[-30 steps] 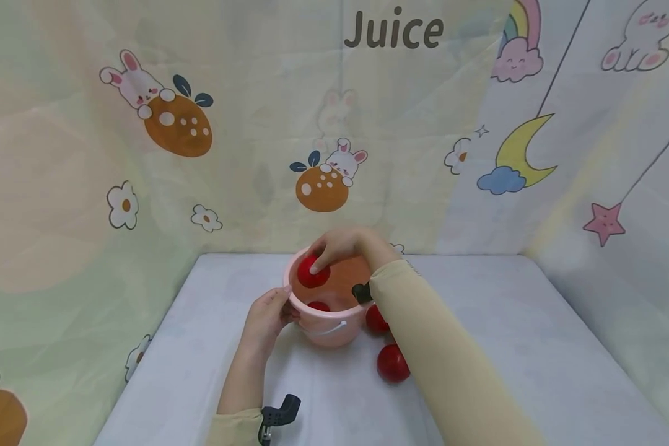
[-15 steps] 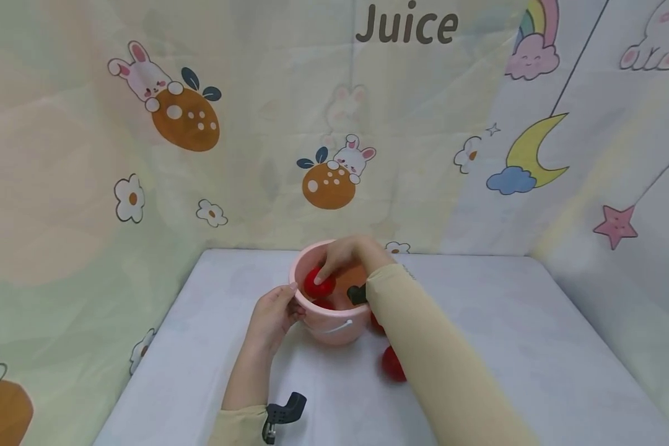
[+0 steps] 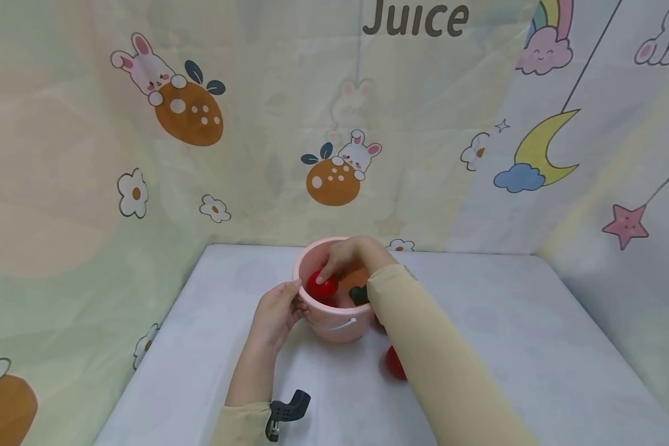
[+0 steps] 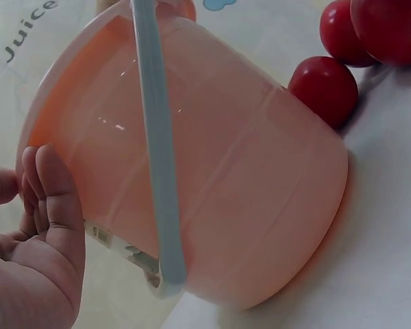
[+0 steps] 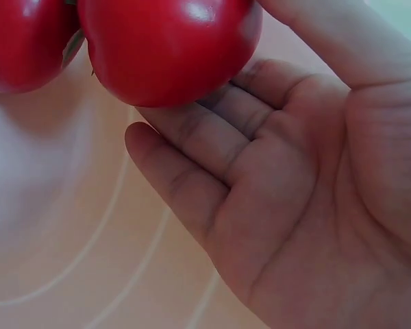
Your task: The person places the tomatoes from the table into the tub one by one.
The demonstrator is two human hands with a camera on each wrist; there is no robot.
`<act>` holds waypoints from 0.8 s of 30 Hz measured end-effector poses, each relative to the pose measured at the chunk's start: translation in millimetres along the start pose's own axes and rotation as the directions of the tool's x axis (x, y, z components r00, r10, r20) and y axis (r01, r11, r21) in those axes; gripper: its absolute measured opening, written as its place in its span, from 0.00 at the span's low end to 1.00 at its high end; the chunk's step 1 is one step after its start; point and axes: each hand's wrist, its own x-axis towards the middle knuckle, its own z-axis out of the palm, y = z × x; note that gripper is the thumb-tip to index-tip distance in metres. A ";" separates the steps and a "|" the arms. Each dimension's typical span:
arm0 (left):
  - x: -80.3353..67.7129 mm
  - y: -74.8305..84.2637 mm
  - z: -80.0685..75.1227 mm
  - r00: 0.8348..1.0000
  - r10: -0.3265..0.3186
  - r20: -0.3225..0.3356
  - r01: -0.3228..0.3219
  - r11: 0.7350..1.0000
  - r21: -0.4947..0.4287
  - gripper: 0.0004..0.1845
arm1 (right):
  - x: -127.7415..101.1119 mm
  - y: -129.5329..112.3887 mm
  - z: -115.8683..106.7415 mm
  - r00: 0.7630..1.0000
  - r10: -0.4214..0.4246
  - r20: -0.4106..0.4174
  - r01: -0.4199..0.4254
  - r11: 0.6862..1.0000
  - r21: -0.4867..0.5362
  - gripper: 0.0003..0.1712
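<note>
A pink bucket [image 3: 334, 323] with a white handle [image 4: 157, 137] stands on the white table [image 3: 507, 322]. My left hand [image 3: 291, 301] grips its near-left rim, fingers against the outer wall [image 4: 246, 192]. My right hand [image 3: 339, 259] reaches down inside the bucket and holds a red tomato [image 3: 320, 288] low in it. In the right wrist view my fingers [image 5: 212, 144] cup that tomato [image 5: 164, 41], which sits beside a second tomato [image 5: 20, 41] in the bucket. More tomatoes [image 4: 325, 89] lie on the table right of the bucket; one [image 3: 393, 364] is half hidden by my right sleeve.
Cartoon-printed cloth walls close the table in at the back, left and right. A black camera mount [image 3: 287, 412] sits on my left wrist. Bare tabletop stretches to the left and far right of the bucket.
My right hand has lowered the tomato from rim height down into the bucket. The left hand has kept its hold on the rim.
</note>
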 end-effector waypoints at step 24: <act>-2.4 1.7 4.1 1.000 -0.001 -0.010 0.001 1.000 0.001 0.24 | -65.4 -16.6 -23.2 0.969 -0.217 -0.122 0.155 0.911 -0.383 0.26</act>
